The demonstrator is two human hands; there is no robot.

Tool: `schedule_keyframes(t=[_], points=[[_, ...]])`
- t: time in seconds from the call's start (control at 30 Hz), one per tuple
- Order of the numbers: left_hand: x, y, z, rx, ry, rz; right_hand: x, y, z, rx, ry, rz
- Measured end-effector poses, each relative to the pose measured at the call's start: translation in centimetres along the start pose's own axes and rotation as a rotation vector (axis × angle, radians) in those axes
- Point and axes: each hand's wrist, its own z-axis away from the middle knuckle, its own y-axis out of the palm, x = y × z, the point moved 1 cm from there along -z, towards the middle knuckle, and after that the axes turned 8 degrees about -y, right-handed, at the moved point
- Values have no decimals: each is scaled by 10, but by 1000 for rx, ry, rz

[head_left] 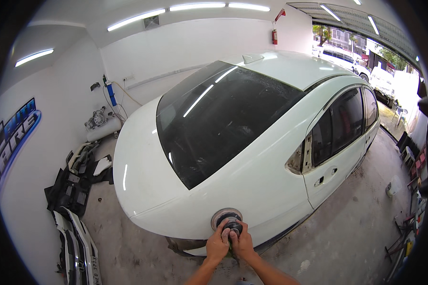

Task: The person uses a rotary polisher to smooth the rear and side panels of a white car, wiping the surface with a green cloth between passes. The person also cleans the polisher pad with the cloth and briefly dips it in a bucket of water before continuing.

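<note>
A white car (252, 156) fills the middle of the view, its dark rear window (223, 118) toward me. Both my hands grip a round sander (227, 220) whose disc lies flat against the car's rear quarter panel near the corner. My left hand (217, 244) wraps the tool's body from the left. My right hand (243, 241) holds it from the right, the two hands touching. My forearms come in from the lower edge.
Removed car parts, black trim (73, 185) and a white bumper (78, 247), lie against the left wall. An air compressor (100, 126) stands at the back left. Bare concrete floor (347, 237) spreads to the right. Shelving with clutter (411, 213) lines the right edge; the garage door opens to parked vehicles (347, 59).
</note>
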Motion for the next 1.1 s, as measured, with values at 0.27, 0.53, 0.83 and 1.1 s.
schedule_keyframes(t=[0.27, 0.53, 0.83, 1.1], points=[[-31, 16, -32, 25, 19, 37, -5, -32, -45, -55, -76, -3], [-7, 55, 7, 88, -23, -2, -35, -47, 9, 10, 9, 26], [-33, 63, -26, 78, 34, 93, -30, -88, -44, 83, -91, 98], [-27, 66, -8, 39, 93, -19, -42, -63, -9, -34, -63, -65]])
